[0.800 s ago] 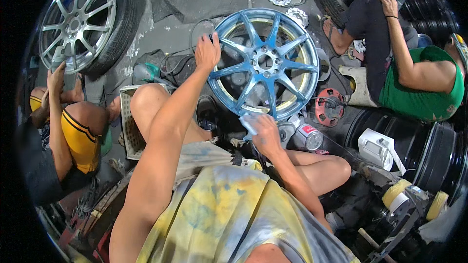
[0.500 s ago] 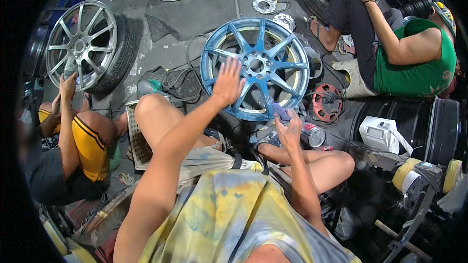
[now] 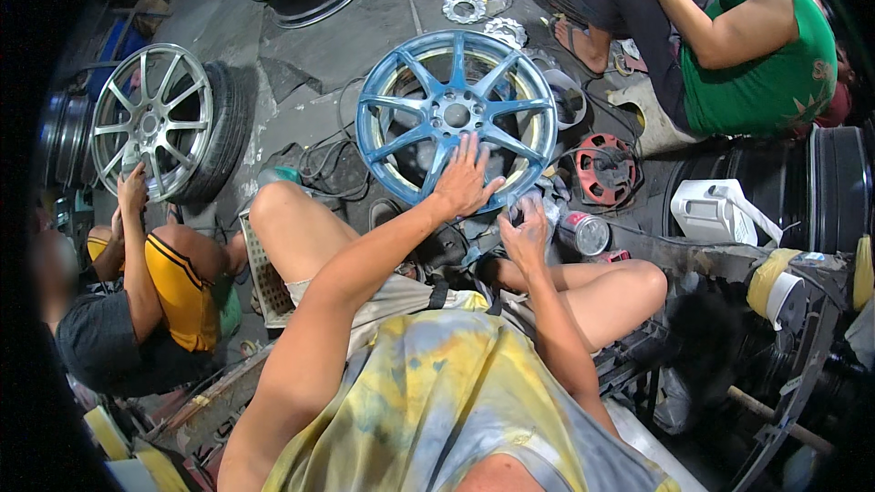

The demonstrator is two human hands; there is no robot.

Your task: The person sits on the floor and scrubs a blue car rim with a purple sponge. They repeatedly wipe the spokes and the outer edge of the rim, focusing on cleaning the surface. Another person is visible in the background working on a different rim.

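A blue alloy wheel rim (image 3: 405, 137) with thin spokes sits in front of my knees, its outer lip rubbed pale in places. My left hand (image 3: 465, 180) is spread over the lower spokes, fingers stretched toward the hub and touching the rim. Just below the rim's lower right edge, my right hand (image 3: 524, 235) is curled around a small purplish-grey pad (image 3: 517, 215), mostly hidden by the fingers. Beside that hand stands an open can (image 3: 585, 233).
At the left, a co-worker's hand (image 3: 132, 187) reaches a silver wheel (image 3: 150, 123). Another person in a green top (image 3: 756, 64) sits at upper right. Around me lie a red disc (image 3: 605, 169), cables (image 3: 330, 157), a white plastic container (image 3: 713, 211) and a perforated crate (image 3: 266, 278).
My left hand has gone from the rim's left side to its lower spokes. My right hand has drawn slightly down and left, off the rim's edge. The view has shifted a little.
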